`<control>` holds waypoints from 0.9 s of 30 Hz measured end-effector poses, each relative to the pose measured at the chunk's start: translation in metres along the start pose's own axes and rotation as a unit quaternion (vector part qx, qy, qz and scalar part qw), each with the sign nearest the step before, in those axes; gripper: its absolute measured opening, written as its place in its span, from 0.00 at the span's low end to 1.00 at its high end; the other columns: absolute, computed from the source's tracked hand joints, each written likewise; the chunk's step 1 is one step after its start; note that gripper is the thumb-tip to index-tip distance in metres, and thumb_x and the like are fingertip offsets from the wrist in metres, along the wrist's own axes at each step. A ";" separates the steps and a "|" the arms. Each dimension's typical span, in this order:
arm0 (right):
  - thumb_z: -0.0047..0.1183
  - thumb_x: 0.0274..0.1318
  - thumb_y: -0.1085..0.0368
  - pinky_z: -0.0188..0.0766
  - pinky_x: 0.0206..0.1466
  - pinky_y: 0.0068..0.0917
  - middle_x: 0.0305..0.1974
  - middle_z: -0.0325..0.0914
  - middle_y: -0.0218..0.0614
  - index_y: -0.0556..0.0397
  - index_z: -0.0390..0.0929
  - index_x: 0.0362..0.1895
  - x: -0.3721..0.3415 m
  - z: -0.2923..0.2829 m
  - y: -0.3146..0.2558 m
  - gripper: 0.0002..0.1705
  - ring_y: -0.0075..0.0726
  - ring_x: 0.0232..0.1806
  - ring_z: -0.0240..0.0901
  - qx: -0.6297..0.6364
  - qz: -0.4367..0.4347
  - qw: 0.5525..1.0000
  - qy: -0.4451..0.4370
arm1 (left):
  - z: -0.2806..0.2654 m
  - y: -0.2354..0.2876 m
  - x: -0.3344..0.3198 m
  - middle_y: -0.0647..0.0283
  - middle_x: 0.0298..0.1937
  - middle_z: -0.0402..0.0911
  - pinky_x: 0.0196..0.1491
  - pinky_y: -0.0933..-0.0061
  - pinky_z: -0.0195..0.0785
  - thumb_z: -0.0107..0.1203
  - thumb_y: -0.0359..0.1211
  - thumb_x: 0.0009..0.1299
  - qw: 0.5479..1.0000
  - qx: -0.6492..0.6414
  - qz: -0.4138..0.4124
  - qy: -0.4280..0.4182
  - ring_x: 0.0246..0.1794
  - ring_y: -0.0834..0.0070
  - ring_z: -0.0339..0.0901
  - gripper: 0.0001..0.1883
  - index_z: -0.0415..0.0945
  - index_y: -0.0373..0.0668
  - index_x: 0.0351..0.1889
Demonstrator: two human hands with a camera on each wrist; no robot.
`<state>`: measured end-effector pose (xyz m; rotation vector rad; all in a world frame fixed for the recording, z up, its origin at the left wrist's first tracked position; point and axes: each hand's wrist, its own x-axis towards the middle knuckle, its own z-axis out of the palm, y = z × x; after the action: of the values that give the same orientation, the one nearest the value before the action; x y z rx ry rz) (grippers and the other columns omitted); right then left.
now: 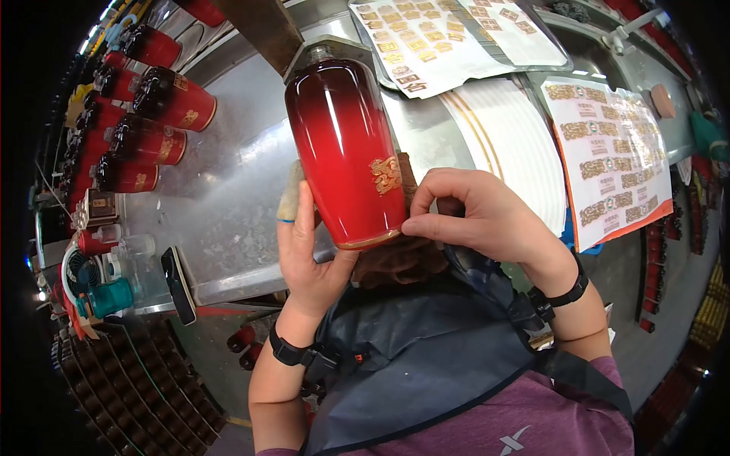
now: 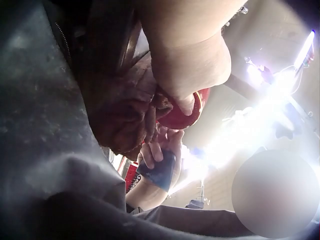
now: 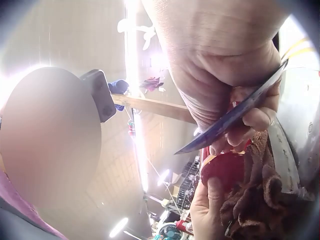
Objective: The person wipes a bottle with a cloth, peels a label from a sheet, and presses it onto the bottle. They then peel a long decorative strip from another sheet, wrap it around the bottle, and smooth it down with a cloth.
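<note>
A glossy red bottle (image 1: 342,137), dark towards its neck, lies tilted with its base towards me. A gold emblem (image 1: 386,175) sits low on its right side. My left hand (image 1: 308,254) holds the base end, fingers along the left side and thumb at the bottom; one finger wears a pale cover (image 1: 290,199). In the right wrist view, my right hand (image 3: 225,65) grips a thin pointed blade (image 3: 230,120), its fingers curled. The head view has the right hand's thumb and fingertips right at the bottle's lower right edge. A brown cloth (image 3: 257,195) hangs beside the base.
A metal bracket (image 1: 266,34) stands at the bottle's neck end. Several similar red bottles (image 1: 179,99) stand on the left of the metal table (image 1: 236,167). A phone (image 1: 179,285) lies at its near left edge. Sheets of gold decals (image 1: 608,159) lie to the right.
</note>
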<state>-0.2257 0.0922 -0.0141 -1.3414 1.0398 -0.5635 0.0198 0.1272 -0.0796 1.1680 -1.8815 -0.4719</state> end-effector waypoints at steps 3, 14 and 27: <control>0.65 0.59 0.66 0.58 0.28 0.16 0.25 0.71 0.21 0.54 0.79 0.33 0.001 0.001 0.000 0.08 0.12 0.26 0.62 -0.006 0.007 1.000 -0.001 | 0.000 -0.001 -0.001 0.48 0.71 0.62 0.65 0.60 0.71 0.65 0.35 0.70 1.000 -0.017 -0.004 0.000 0.70 0.57 0.67 0.42 0.52 0.33 0.77; 0.66 0.59 0.65 0.59 0.29 0.17 0.25 0.72 0.21 0.55 0.80 0.33 0.001 -0.004 0.000 0.09 0.12 0.26 0.62 -0.045 0.010 0.999 0.014 | 0.000 -0.005 -0.002 0.43 0.68 0.70 0.60 0.61 0.71 0.68 0.41 0.66 0.999 -0.018 -0.015 0.022 0.64 0.52 0.72 0.44 0.58 0.29 0.74; 0.61 0.62 0.69 0.61 0.31 0.13 0.32 0.76 0.21 0.58 0.73 0.65 0.008 -0.003 0.012 0.27 0.10 0.28 0.64 0.029 -0.001 1.000 -0.004 | -0.012 -0.003 0.003 0.40 0.69 0.68 0.67 0.55 0.60 0.62 0.38 0.70 0.995 0.035 -0.028 -0.094 0.68 0.45 0.67 0.37 0.60 0.29 0.72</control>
<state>-0.2274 0.0863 -0.0277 -1.2924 1.0076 -0.5855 0.0310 0.1250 -0.0733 1.2629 -2.0446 -0.5671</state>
